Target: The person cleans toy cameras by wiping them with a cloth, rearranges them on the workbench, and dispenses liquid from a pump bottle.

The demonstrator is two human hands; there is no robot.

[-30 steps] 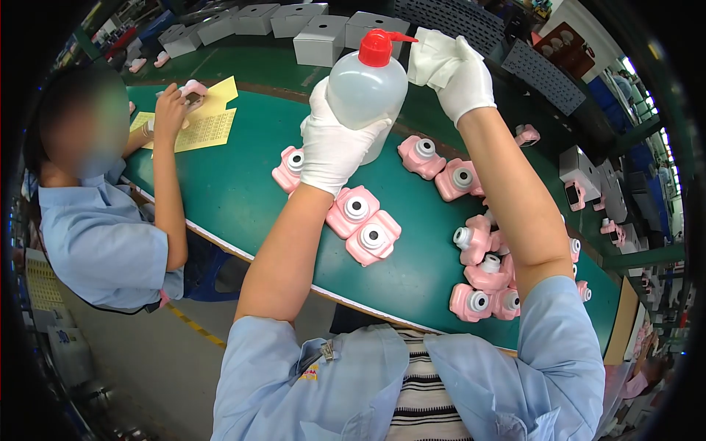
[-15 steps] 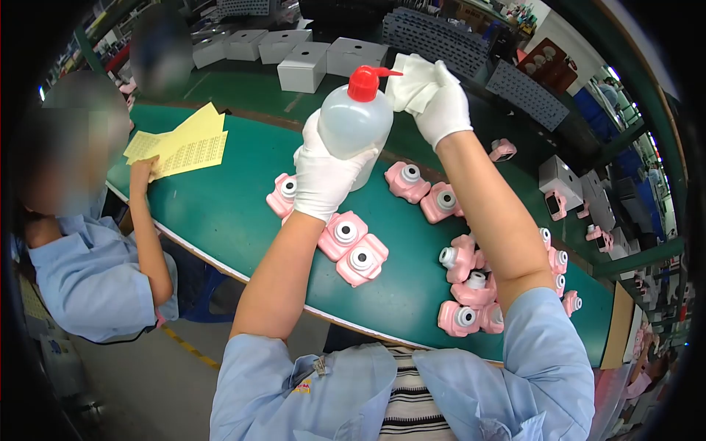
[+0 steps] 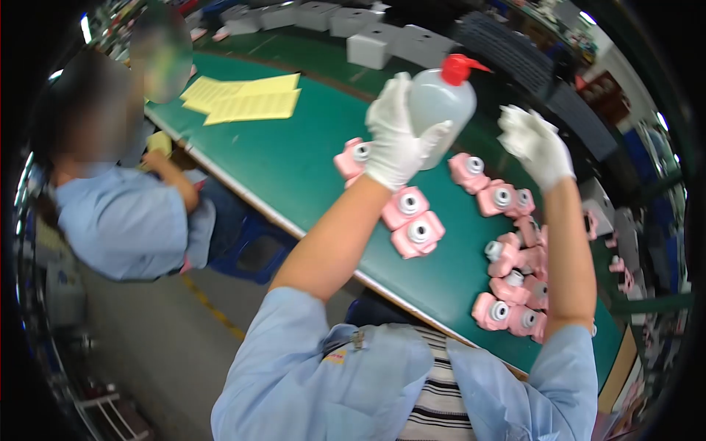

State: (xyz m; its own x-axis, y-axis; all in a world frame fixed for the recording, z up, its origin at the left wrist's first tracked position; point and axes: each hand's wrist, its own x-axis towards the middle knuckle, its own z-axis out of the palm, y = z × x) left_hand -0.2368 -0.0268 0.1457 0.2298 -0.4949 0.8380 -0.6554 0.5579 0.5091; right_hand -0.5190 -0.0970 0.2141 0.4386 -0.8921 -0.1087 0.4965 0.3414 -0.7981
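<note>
A translucent squeeze bottle (image 3: 443, 103) with a red nozzle cap stands upright near the far edge of the green table. My left hand (image 3: 397, 136), in a white glove, is at its left side, fingers and thumb apart around it; the thumb overlaps the bottle's front. Whether the palm touches it, I cannot tell. To the right, my gloved right hand (image 3: 548, 151) is closed on a crumpled white cloth (image 3: 518, 132) in the air, slightly blurred. Below my left hand sit pink toy cameras (image 3: 404, 206) with white lens rings.
More pink cameras (image 3: 511, 283) crowd the table's right side, partly behind my right forearm. Yellow printed sheets (image 3: 254, 103) lie at the far left of the green table (image 3: 294, 162). A seated person (image 3: 132, 213) in blue is at the left. White boxes (image 3: 371, 45) line the back.
My left hand has loosened from the bottle, its fingers spreading. My right hand has moved away from the nozzle with the cloth. The view has shifted; the seated person's hand has left the sheets.
</note>
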